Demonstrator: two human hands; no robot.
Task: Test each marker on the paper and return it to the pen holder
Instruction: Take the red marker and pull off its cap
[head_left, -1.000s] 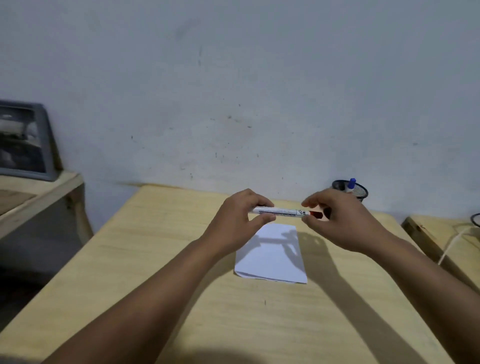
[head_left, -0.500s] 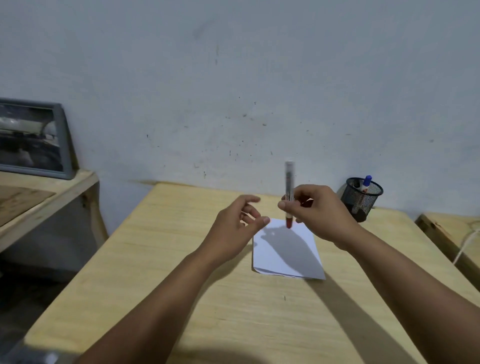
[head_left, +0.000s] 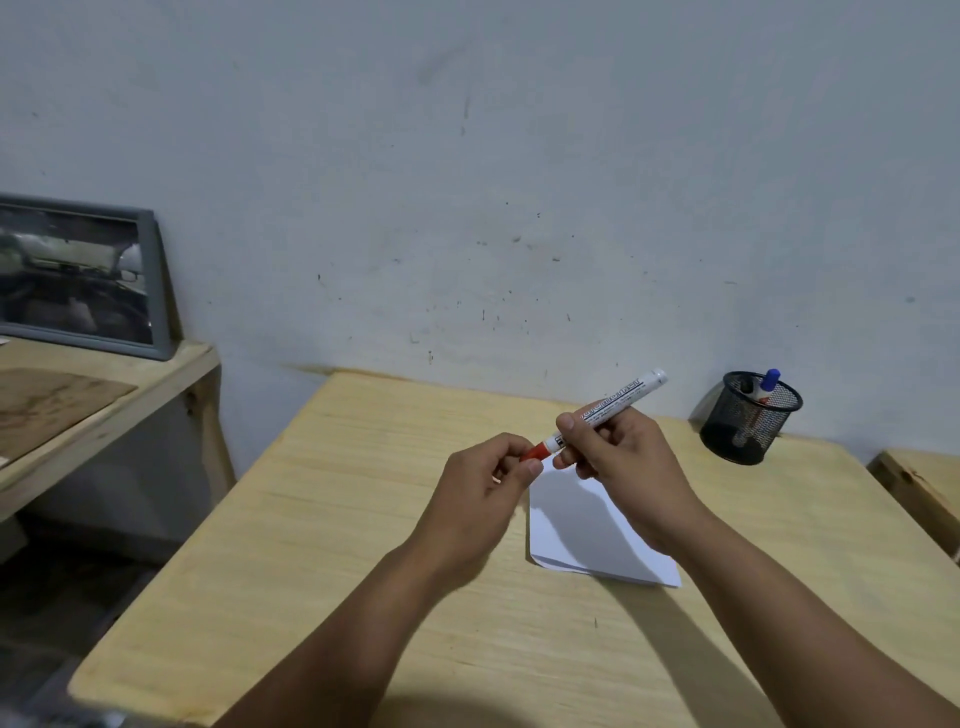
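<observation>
A white marker (head_left: 613, 401) with a red cap (head_left: 532, 452) is held tilted above the table, its bare end up and to the right. My right hand (head_left: 618, 457) grips its barrel. My left hand (head_left: 488, 488) pinches the red cap at the lower left end. Under the hands lies a white sheet of paper (head_left: 587, 535) on the wooden table (head_left: 363, 545). A black mesh pen holder (head_left: 748, 418) stands at the back right by the wall, with a blue-capped marker (head_left: 768, 384) sticking out of it.
A lower wooden shelf (head_left: 93, 405) at the left carries a grey framed picture (head_left: 78, 275) leaning on the wall. Another wooden surface (head_left: 919, 488) edges in at the far right. A gap of floor lies between shelf and table.
The marker went from level between both hands, to upright in my right hand alone, to tilted now. My left hand let go, then closed on the red cap.
</observation>
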